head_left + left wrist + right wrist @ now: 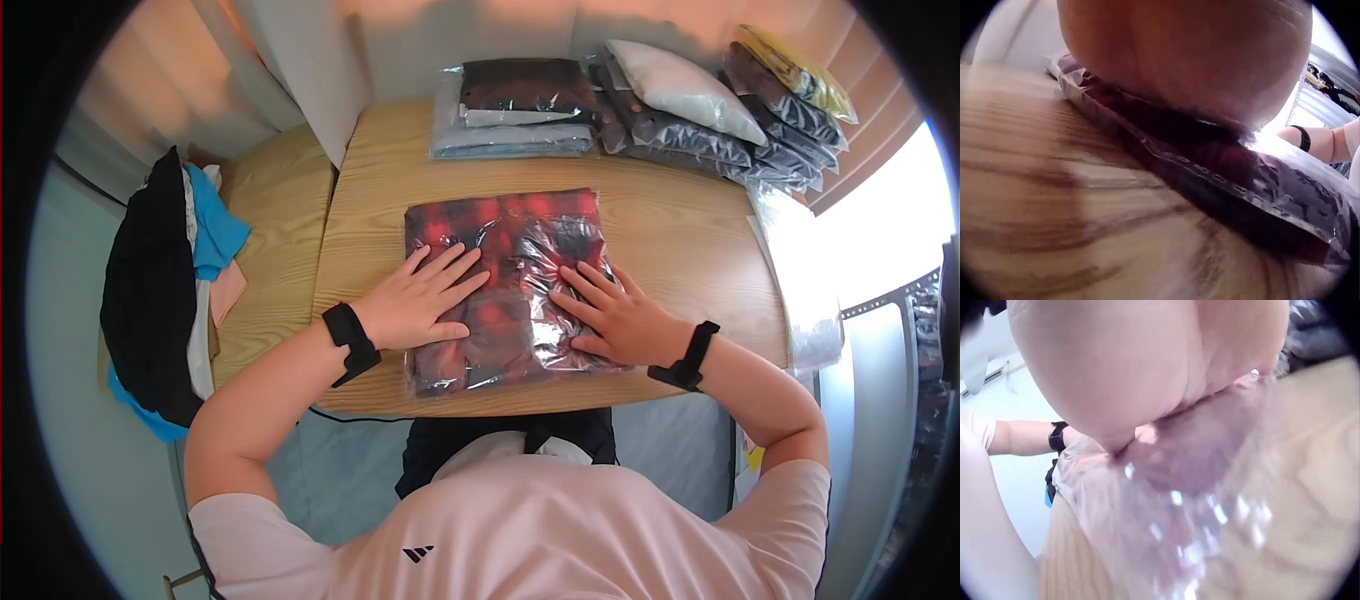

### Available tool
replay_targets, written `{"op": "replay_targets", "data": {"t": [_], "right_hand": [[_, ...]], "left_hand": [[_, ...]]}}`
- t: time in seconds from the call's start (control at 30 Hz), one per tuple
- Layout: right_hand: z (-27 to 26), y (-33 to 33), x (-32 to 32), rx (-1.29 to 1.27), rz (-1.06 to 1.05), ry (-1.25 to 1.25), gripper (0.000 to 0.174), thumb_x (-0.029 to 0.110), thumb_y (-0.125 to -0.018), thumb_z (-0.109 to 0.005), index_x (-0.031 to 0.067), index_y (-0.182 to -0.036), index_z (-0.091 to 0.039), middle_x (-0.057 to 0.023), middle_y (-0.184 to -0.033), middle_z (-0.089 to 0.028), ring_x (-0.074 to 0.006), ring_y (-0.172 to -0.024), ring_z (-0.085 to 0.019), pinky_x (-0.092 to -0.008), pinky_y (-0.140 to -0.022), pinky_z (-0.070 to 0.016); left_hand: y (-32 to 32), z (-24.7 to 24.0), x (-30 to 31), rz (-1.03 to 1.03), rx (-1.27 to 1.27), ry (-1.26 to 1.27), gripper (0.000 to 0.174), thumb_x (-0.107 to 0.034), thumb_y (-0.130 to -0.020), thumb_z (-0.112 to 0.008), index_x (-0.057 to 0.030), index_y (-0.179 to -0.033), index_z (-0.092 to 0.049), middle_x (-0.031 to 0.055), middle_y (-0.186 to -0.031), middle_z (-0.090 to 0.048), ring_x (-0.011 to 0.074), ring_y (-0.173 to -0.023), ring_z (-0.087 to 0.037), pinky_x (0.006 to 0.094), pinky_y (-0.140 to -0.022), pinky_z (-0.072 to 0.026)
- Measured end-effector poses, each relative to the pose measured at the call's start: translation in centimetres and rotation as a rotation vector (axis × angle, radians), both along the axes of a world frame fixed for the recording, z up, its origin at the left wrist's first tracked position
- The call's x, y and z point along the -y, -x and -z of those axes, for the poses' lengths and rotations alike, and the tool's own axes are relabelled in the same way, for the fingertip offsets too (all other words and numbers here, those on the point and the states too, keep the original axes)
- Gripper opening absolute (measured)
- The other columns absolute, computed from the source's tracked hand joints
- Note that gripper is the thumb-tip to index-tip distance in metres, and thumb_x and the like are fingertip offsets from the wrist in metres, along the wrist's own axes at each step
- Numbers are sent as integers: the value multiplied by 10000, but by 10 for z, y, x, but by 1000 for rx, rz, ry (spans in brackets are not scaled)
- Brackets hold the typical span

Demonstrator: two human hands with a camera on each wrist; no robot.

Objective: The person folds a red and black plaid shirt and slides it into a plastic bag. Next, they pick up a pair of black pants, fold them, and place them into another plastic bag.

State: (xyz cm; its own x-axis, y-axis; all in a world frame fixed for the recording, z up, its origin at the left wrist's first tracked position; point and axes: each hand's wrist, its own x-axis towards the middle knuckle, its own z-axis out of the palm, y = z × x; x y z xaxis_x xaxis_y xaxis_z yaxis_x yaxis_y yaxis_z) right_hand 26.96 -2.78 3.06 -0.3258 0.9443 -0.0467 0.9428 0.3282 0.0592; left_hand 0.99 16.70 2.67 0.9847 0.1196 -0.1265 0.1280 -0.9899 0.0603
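Note:
A folded red and black plaid garment in a clear plastic bag (510, 350) lies flat near the table's front edge. On its left half rests my left hand (425, 297), fingers straight and spread. My right hand (625, 315) presses on the right half, its fingers also spread and pointing inward. The left wrist view has the palm right over the bag's edge (1210, 178), which lies along the wood. Crinkled, shiny plastic (1166, 531) spreads below the right palm in the right wrist view.
Bagged folded garments (525, 95) are stacked at the back, with a taller pile (690, 100) of them to the right. Loose clothes, black (150, 290) and blue (215, 228), lie at the left. Clear plastic sheeting (805, 290) hangs over the table's right edge.

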Motion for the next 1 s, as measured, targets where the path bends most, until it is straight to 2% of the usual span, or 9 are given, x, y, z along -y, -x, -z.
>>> {"op": "replay_targets", "data": {"t": [0.27,0.57,0.67,0.73,0.77,0.8,0.83,0.9,1.0], "right_hand": [[15,-6,-5,-144,88,122,643,486,-905,-476,211,-1451,-276,-103,-1502,-238,-303,-1387,-217,-509,-1097,-210],[17,-2,1,-116,81,-1,636,476,-901,-490,209,-1444,-294,-113,-1472,-298,-321,-1367,-259,-513,-1084,-234],[8,-3,4,-122,72,-34,612,445,-900,-505,198,-1428,-321,-94,-1470,-311,-292,-1368,-267,-518,-1082,-234],[-12,-9,2,-51,125,34,573,362,-896,-531,179,-1407,-347,-61,-1467,-327,-244,-1370,-272,-526,-1080,-234],[-14,-7,12,-25,217,-45,517,245,-876,-556,150,-1361,-406,-51,-1426,-395,-227,-1349,-315,-530,-1075,-244],[-22,-2,23,-21,214,-54,517,245,-876,-556,150,-1361,-406,-51,-1426,-395,-227,-1349,-315,-530,-1075,-244],[-33,5,37,-182,250,-73,502,184,-857,-567,139,-1339,-433,-59,-1390,-438,-242,-1330,-345,-529,-1072,-253],[-25,15,65,-507,273,-119,453,55,-814,-588,117,-1258,-524,-77,-1301,-529,-276,-1279,-419,-520,-1067,-273],[1,37,84,-636,332,-138,439,29,-799,-599,119,-1226,-556,-74,-1304,-529,-275,-1279,-421,-512,-1070,-272]], "left_hand": [[-4,8,-8,-2,-12,128,785,-491,-843,-556,-132,-1461,-233,150,-1525,-142,318,-1412,-106,486,-1135,-92],[-4,11,-7,1,21,82,761,-518,-860,-510,-134,-1459,-240,152,-1521,-153,318,-1409,-120,487,-1131,-119],[-1,10,-12,22,38,80,765,-529,-859,-503,-143,-1461,-232,141,-1524,-152,321,-1407,-131,487,-1129,-134],[4,-12,-12,26,44,78,675,-443,-894,-500,-139,-1450,-269,137,-1509,-212,329,-1393,-189,471,-1122,-184],[12,-20,-14,-34,137,166,621,-365,-900,-507,-126,-1435,-302,139,-1494,-249,327,-1382,-222,460,-1115,-212],[20,-29,-12,-91,227,259,572,-288,-905,-514,-114,-1421,-336,141,-1480,-286,326,-1371,-255,449,-1108,-240],[31,-47,1,-162,302,249,525,-161,-884,-520,-87,-1387,-390,146,-1455,-334,321,-1350,-301,423,-1097,-272],[55,-60,28,-88,310,221,528,-154,-879,-527,-69,-1381,-392,143,-1456,-332,323,-1347,-304,418,-1091,-281],[66,-47,75,-60,260,220,539,-174,-872,-548,-36,-1370,-393,145,-1450,-342,333,-1335,-321,410,-1074,-301]]}}
